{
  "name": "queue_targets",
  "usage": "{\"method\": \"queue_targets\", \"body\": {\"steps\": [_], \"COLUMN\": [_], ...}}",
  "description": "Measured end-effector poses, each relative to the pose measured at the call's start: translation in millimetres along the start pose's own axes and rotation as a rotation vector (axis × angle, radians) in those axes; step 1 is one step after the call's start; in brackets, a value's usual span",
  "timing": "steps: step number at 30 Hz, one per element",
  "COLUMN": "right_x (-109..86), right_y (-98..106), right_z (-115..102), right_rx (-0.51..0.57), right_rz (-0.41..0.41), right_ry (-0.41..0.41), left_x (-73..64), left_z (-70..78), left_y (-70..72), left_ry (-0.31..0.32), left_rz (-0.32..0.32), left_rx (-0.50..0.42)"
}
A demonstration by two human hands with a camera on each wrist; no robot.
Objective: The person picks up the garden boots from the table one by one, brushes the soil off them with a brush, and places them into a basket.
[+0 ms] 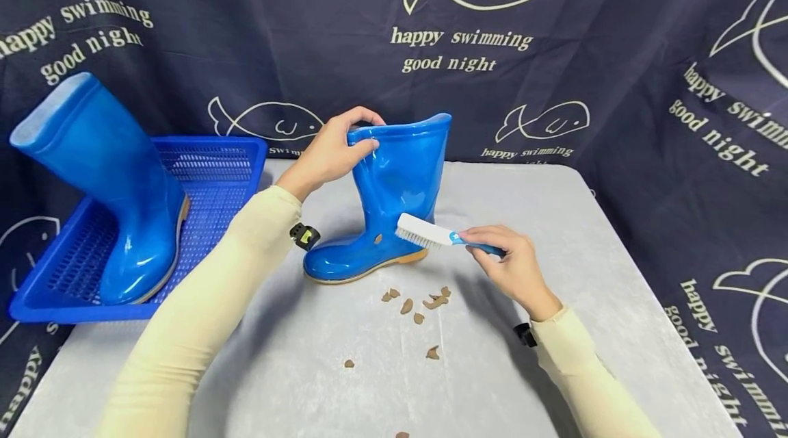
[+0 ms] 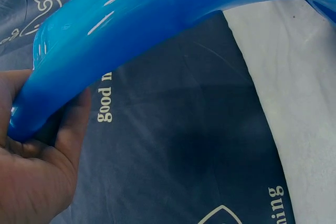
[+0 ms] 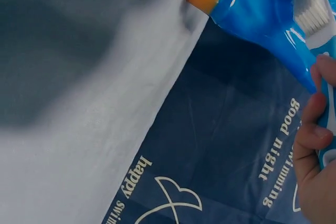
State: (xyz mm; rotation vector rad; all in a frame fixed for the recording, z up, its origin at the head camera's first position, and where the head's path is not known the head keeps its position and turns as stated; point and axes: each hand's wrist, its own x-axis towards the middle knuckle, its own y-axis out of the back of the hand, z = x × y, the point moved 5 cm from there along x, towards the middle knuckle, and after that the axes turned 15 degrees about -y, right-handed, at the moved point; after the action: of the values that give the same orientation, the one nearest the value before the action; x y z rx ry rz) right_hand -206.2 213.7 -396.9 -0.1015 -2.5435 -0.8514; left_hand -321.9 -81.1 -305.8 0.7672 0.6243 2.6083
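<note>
A glossy blue rubber boot (image 1: 403,178) stands on the table, its toe pointing left and its tan sole toward the tabletop. My left hand (image 1: 335,150) grips the boot's top rim, thumb on the near side and fingers over the opening; the left wrist view shows the same hold on the boot shaft (image 2: 105,35). My right hand (image 1: 507,263) holds a white-and-blue scrub brush (image 1: 425,230) by its handle. The brush's white bristles (image 3: 312,11) are right at the boot's ankle. A brown fleck (image 1: 378,239) sticks to the boot left of the brush.
Several brown flakes (image 1: 406,306) lie scattered on the grey-white table (image 1: 295,369) in front of the boot. On the left, a blue plastic basket (image 1: 212,157) holds a second blue boot (image 1: 132,185), leaning. A dark curtain (image 1: 345,27) with fish drawings hangs behind and at the sides.
</note>
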Motion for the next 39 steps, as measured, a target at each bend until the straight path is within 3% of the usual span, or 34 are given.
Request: {"method": "queue_targets", "body": {"steps": [8, 16, 19, 27, 33, 39], "right_x": [11.0, 19.7, 14.3, -7.4, -6.5, 4.6], "right_y": [9.0, -1.4, -3.1, 3.4, 11.5, 7.4], "right_z": [-14.8, -18.8, -10.9, 3.8, -8.5, -27.6], "right_rx": [0.134, 0.117, 0.116, -0.012, 0.015, 0.039], "right_rz": [0.029, 0.021, -0.003, -0.056, -0.029, -0.013], "right_ry": [0.011, 0.001, -0.037, -0.07, -0.01, 0.041], "left_x": [-0.5, -1.7, -2.2, -1.2, -0.4, 0.4], "left_z": [-0.8, -4.5, -4.2, 3.8, 3.7, 3.5], "left_y": [-4.3, -7.1, -6.4, -2.2, -0.5, 0.7], "left_ry": [0.015, 0.026, 0.019, -0.021, -0.017, -0.013], "left_rz": [-0.013, -0.022, -0.02, -0.012, -0.009, -0.017], "left_rx": [-0.005, -0.017, -0.011, 0.017, 0.009, 0.02]}}
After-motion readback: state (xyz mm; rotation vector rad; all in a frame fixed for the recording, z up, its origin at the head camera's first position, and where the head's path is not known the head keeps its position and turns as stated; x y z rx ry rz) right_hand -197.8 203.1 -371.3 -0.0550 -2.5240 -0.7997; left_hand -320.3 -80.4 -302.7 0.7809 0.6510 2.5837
